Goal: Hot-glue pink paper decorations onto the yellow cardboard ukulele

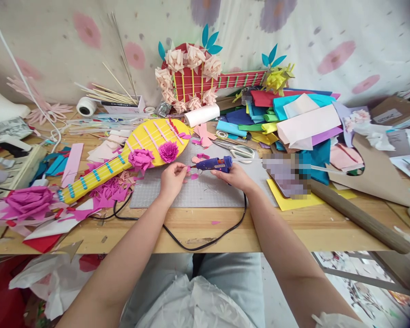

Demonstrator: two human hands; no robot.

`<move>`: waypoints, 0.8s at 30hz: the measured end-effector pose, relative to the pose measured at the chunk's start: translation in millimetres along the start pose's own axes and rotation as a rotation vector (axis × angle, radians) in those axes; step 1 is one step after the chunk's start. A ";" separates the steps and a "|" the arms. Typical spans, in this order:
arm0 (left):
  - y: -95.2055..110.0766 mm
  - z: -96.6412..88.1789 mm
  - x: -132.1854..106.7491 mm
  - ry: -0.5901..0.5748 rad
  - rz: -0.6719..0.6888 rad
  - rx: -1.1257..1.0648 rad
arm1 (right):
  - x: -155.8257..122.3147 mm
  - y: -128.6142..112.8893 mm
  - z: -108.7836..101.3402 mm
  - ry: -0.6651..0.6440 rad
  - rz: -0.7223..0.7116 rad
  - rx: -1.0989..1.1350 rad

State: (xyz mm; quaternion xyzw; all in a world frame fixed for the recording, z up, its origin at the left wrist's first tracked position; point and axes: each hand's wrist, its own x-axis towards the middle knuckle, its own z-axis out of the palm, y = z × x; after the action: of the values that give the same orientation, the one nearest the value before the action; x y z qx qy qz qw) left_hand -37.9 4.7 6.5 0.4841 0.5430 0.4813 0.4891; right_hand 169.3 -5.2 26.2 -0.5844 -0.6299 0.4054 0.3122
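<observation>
My right hand (235, 176) grips a blue hot glue gun (213, 164), its nozzle pointing left and a clear glue stick standing out of its back. My left hand (173, 181) pinches a small magenta paper piece (188, 169) right at the nozzle tip. Below both hands lies a grey cutting mat (205, 196) with more magenta scraps on it. Just beyond my left hand is a yellow paper lute (157, 136) with pink strips, blue bands and magenta paper flowers (168, 151) on its body.
A black cord (205, 248) loops along the table's front. Scissors (241, 151) lie behind the glue gun. A red paper guitar (194, 82) leans at the back beside stacked coloured paper (307, 120). A wooden stick (358, 216) lies at right, a power strip (18, 171) at left.
</observation>
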 end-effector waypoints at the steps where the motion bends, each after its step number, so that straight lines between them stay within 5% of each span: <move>1: -0.3 0.0 0.3 0.002 0.001 0.002 | -0.3 -0.6 0.0 -0.004 0.011 -0.008; 11: -3.3 -0.7 2.7 0.006 0.002 -0.032 | -5.0 -4.0 -8.1 -0.054 0.057 -0.031; 19: -4.6 -2.1 3.0 -0.034 0.000 -0.092 | 14.1 16.5 -14.8 0.411 0.139 -0.083; 24: -3.3 -2.0 -3.6 -0.074 0.040 -0.084 | 22.7 24.0 -11.8 0.453 0.174 -0.268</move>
State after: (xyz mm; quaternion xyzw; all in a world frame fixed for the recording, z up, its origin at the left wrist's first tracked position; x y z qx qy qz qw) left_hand -39.8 0.8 3.6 0.4914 0.4939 0.4953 0.5190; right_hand 188.3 18.7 9.0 -0.7480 -0.5395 0.2026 0.3292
